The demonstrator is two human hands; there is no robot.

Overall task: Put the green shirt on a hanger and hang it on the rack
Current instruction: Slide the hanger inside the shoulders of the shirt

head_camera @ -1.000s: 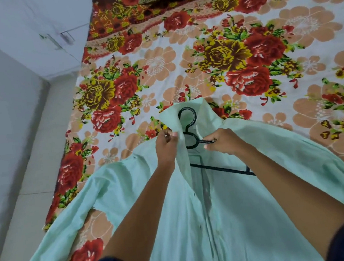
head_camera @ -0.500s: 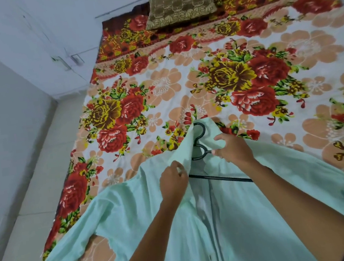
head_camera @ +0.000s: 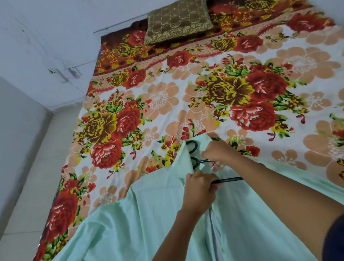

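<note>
The pale green shirt [head_camera: 148, 229] lies spread front-up on the flowered bed, collar pointing away from me. A black hanger [head_camera: 192, 149] sits inside the neck opening; its hook pokes out at the collar and a stretch of its bar shows at the open placket. My left hand [head_camera: 199, 188] pinches the left front edge of the shirt just below the collar, over the bar. My right hand [head_camera: 216, 153] is closed around the hanger's neck and the right collar edge. No rack is in view.
The bed [head_camera: 216, 95] with its red and yellow floral sheet fills most of the view. A brown patterned pillow [head_camera: 178, 21] lies at its head by the white wall. Grey tiled floor [head_camera: 23, 190] runs along the bed's left side.
My left hand slid down and rightward along the placket, drawing the left front over the hanger. My right hand stayed at the hanger's neck. My head tilted up, showing more of the bed.
</note>
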